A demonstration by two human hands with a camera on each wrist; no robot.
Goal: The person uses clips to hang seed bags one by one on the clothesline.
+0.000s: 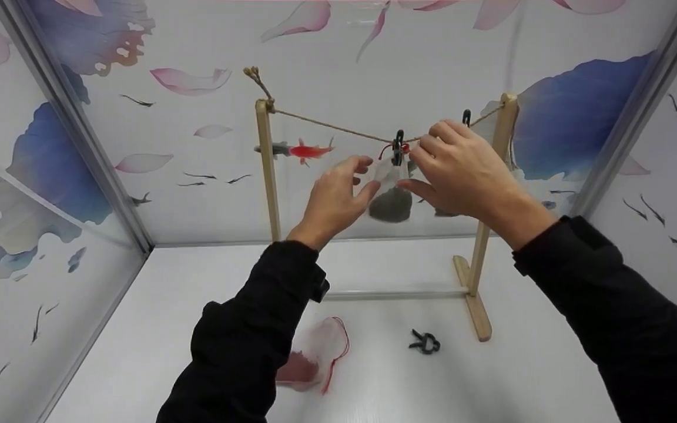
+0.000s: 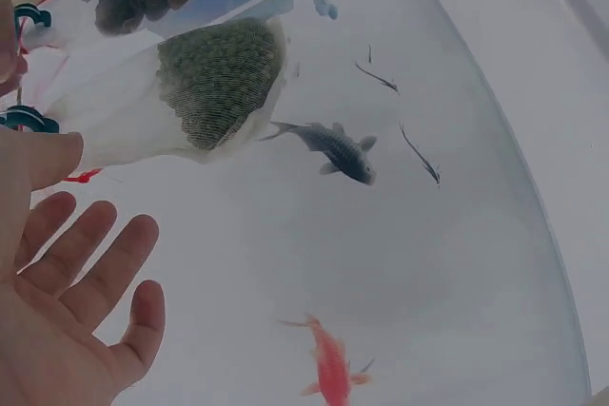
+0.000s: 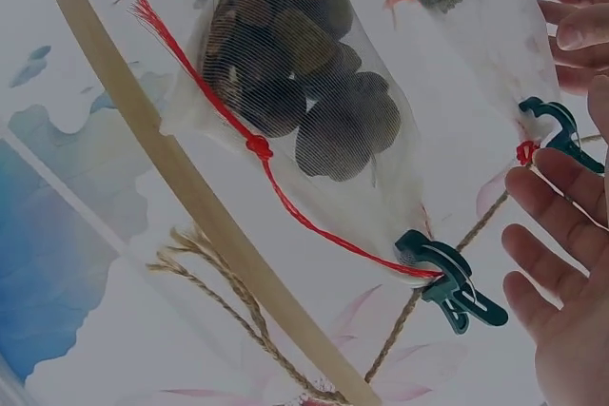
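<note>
A mesh drawstring bag of small green grains (image 1: pixel 390 204) hangs from a twine line (image 1: pixel 332 125), held by a dark green spring clip (image 1: pixel 398 147). My left hand (image 1: pixel 338 197) is just left of this bag, fingers spread and relaxed, thumb close to its neck in the left wrist view. My right hand (image 1: pixel 462 170) is on the bag's other side, its loosely bent fingers beside the clip (image 3: pixel 552 130) and red knot (image 3: pixel 526 152) in the right wrist view. A second bag, filled with dark stones (image 3: pixel 295 64), hangs from another clip (image 3: pixel 447 278), partly hidden by my right hand in the head view.
Wooden posts (image 1: pixel 267 170) (image 1: pixel 482 258) carry the twine, joined low by a pale crossbar (image 1: pixel 397 295). On the white table (image 1: pixel 526 376) lie a reddish-filled mesh bag (image 1: pixel 309 364), partly behind my left sleeve, and a loose clip (image 1: pixel 425 342). Printed panels (image 1: pixel 197 200) enclose the space.
</note>
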